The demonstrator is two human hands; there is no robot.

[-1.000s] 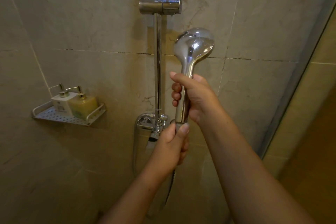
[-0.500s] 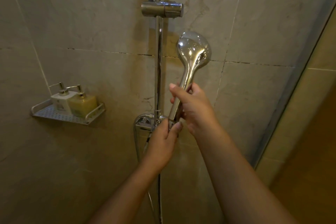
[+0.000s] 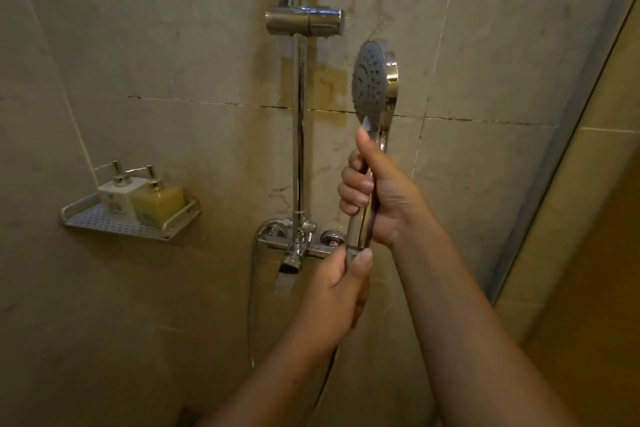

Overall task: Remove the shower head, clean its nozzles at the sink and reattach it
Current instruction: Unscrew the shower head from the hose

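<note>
A chrome shower head (image 3: 374, 85) stands upright in front of the tiled wall, its grey nozzle face turned to the left. My right hand (image 3: 377, 199) grips its handle, thumb pointing up along it. Just below, my left hand (image 3: 341, 295) grips the bottom end of the handle where the metal hose (image 3: 252, 302) joins; the joint itself is hidden by my fingers. The hose loops down from the mixer valve (image 3: 304, 244).
A chrome riser rail (image 3: 299, 135) runs up the wall with an unoccupied holder bracket (image 3: 304, 21) near the top. A perforated metal shelf (image 3: 117, 224) at the left carries two pump bottles (image 3: 138, 198). A glass screen edge (image 3: 561, 135) bounds the right.
The shower head has turned about its handle: its shiny back faced me before, now the nozzle face shows toward the left. Both hands keep their grip.
</note>
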